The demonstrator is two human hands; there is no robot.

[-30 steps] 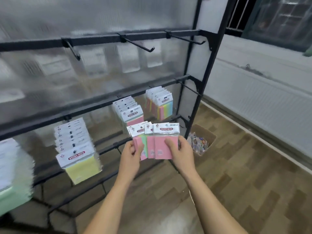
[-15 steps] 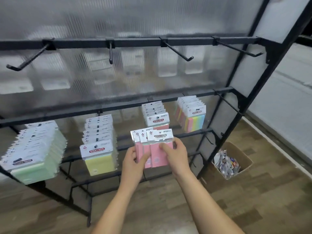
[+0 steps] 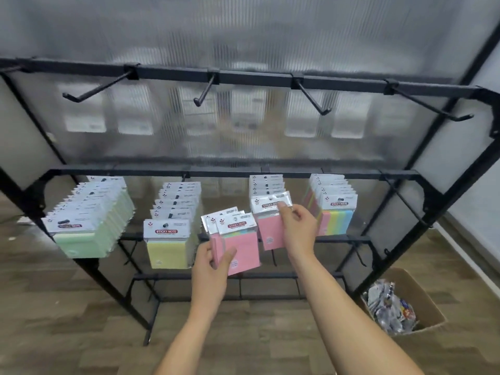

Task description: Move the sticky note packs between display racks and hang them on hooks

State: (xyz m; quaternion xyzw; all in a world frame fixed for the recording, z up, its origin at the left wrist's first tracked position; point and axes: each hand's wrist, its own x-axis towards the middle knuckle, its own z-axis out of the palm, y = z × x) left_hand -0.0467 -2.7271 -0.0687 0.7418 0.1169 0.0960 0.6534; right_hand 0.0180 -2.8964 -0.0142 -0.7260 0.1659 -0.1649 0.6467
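Left grip (image 3: pixel 213 262) around pink "STICKY NOTE" packs (image 3: pixel 238 239), right grip (image 3: pixel 296 228) pinching another pink pack (image 3: pixel 270 231).

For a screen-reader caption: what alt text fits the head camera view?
A right hand pinches one pink sticky note pack up at a black wire rack's middle-row hook, while the left hand holds several more pink packs. Green, yellow and multicoloured packs hang alongside; the top hooks are bare.
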